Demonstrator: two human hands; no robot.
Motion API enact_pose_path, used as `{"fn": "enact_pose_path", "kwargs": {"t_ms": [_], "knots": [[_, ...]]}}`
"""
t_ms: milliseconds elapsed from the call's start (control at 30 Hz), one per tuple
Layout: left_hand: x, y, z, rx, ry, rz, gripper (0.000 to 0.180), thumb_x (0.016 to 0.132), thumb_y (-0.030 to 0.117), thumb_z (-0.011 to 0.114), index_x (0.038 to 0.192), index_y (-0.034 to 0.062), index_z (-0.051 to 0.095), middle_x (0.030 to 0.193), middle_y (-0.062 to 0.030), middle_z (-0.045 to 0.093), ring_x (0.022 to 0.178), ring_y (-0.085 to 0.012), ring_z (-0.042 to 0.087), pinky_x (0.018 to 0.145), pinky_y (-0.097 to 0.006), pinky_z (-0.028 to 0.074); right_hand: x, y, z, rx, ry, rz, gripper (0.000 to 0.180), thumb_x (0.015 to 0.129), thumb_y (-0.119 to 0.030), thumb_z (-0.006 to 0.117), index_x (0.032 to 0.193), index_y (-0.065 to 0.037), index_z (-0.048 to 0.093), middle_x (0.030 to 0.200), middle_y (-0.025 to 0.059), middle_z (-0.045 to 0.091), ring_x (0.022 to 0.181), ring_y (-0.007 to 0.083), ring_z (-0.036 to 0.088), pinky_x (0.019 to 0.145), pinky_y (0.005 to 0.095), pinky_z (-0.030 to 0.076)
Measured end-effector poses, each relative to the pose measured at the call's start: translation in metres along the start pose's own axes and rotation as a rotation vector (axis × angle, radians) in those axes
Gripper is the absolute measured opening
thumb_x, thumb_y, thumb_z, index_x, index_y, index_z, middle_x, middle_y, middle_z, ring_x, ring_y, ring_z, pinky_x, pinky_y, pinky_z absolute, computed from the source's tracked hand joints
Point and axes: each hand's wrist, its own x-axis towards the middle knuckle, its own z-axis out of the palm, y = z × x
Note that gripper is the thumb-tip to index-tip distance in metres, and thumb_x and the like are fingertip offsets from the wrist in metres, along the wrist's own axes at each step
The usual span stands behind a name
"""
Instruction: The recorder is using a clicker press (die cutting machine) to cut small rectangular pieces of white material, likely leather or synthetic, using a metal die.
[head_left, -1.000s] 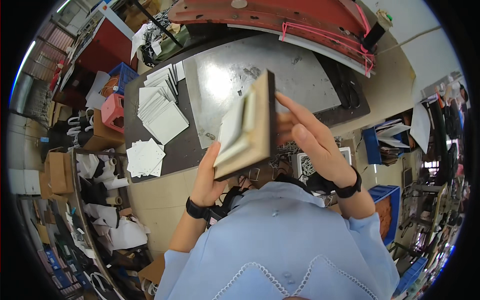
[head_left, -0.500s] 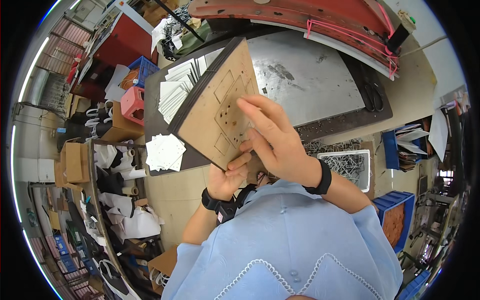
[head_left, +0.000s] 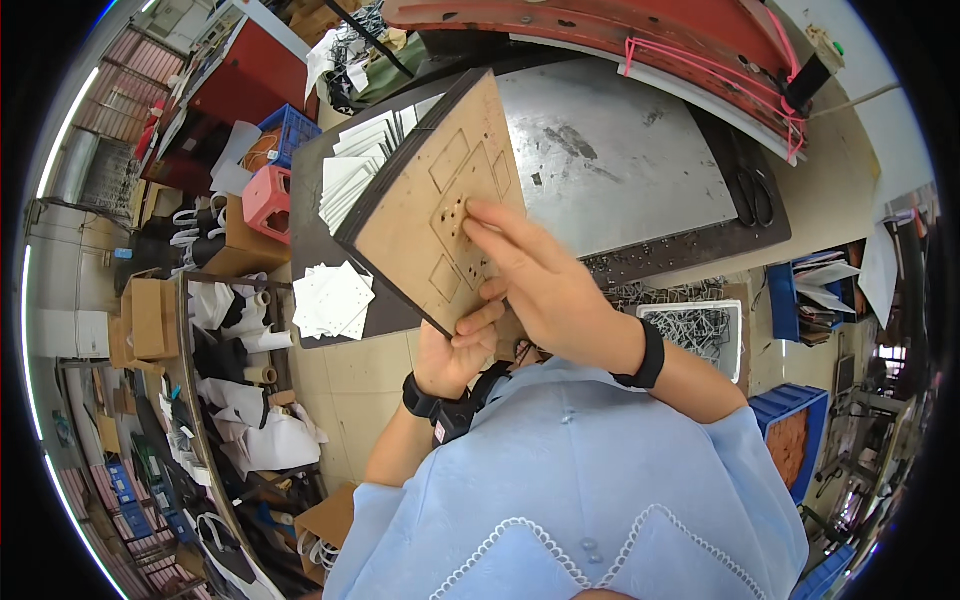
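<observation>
A thick wooden die board (head_left: 412, 262) with dark edges stands tilted over the near side of the work table. Slotted outlines and several small dark holes mark its pale face. My left hand (head_left: 455, 350) grips the board's lower corner, with the fingers curled onto the face and the rest hidden behind it. Against the same face, the stretched fingers of my right hand (head_left: 545, 280) touch the area beside the holes. The lower fingers of that hand are partly hidden near the left fingertips.
White cut pieces lie in a fanned stack (head_left: 350, 180) and a loose pile (head_left: 333, 302) on the table's left. A metal plate (head_left: 620, 150) covers its middle, with black scissors (head_left: 755, 195) at right. A red machine beam (head_left: 600, 25) spans the back. A white bin (head_left: 738, 340) holds metal pieces.
My right fingertips have slid slightly left and down across the board's face, and the fingers have drawn closer together. My left hand keeps its grip, and the board stays tilted.
</observation>
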Motion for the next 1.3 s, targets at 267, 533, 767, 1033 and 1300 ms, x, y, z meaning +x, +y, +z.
{"fn": "enact_pose_path", "kwargs": {"t_ms": [267,533,767,1033,1300], "knots": [[-0.001,0.005,-0.004,-0.067,-0.074,-0.031,0.039,0.103,0.025,0.038,0.123,-0.0083,0.039,0.096,-0.0134,0.042,0.062,-0.0152,0.046,0.040,-0.020,0.041,-0.028,0.025,-0.012,-0.358,-0.137,-0.146,0.052,0.076,0.007,0.056,0.127,-0.002,0.057,0.125,0.0139,0.057,0.111,0.0301,0.058,0.092,0.0367,0.049],[0.002,0.002,0.001,-0.081,-0.071,-0.047,0.036,0.103,0.025,0.037,0.119,-0.0070,0.036,0.095,-0.0130,0.039,0.059,-0.0160,0.046,0.039,-0.021,0.040,-0.023,0.027,-0.020,-0.333,-0.138,-0.101,0.054,0.073,0.008,0.056,0.125,-0.007,0.059,0.121,0.0126,0.057,0.106,0.0307,0.057,0.088,0.0373,0.049],[0.006,0.005,0.001,-0.069,-0.110,-0.082,0.037,0.103,0.026,0.036,0.120,-0.0077,0.035,0.094,-0.0125,0.038,0.058,-0.0157,0.045,0.040,-0.022,0.040,-0.001,0.026,-0.027,-0.401,-0.072,-0.098,0.053,0.074,0.011,0.053,0.125,-0.004,0.058,0.122,0.0140,0.056,0.110,0.0329,0.056,0.090,0.0391,0.049],[0.007,0.008,-0.004,-0.028,-0.074,-0.021,0.047,0.103,0.023,0.038,0.135,-0.0108,0.029,0.094,-0.0117,0.037,0.059,-0.0134,0.044,0.040,-0.020,0.040,0.033,0.001,-0.011,-0.329,0.000,-0.161,0.046,0.073,0.007,0.059,0.118,-0.006,0.063,0.125,0.0130,0.055,0.108,0.0325,0.057,0.089,0.0391,0.049],[-0.015,0.027,0.000,0.000,-0.047,0.099,0.048,0.103,0.019,0.038,0.139,-0.0096,0.026,0.092,-0.0120,0.039,0.057,-0.0142,0.044,0.037,-0.021,0.039,0.017,0.068,-0.059,-0.391,-0.253,0.094,0.036,0.085,0.005,0.051,0.120,-0.001,0.059,0.119,0.0176,0.060,0.112,0.0337,0.057,0.093,0.0396,0.048]]}}
